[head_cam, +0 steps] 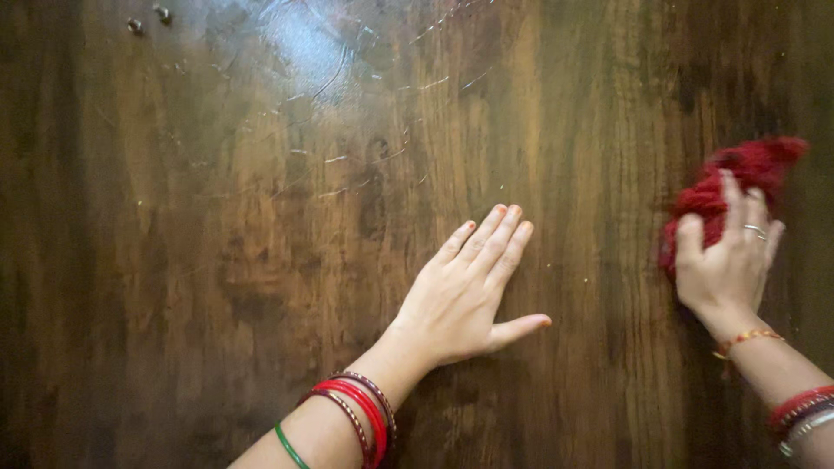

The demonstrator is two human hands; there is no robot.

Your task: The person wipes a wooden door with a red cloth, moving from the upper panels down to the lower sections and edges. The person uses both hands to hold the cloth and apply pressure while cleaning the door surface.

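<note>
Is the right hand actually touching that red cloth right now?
Touching. The head view shows the right hand pressed on the bunched red cloth, fingers spread over it with no gap. The left hand lies flat on the wooden table, apart from the cloth.

The left hand lies flat, palm down, fingers together and thumb spread; the right hand is curled, fingers bent forward, near the right edge.

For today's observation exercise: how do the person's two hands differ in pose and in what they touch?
The left hand lies flat and open on the bare wooden table; the right hand presses on a red cloth. The right shows a ring; the left shows none. Both wrists wear bangles.
</note>
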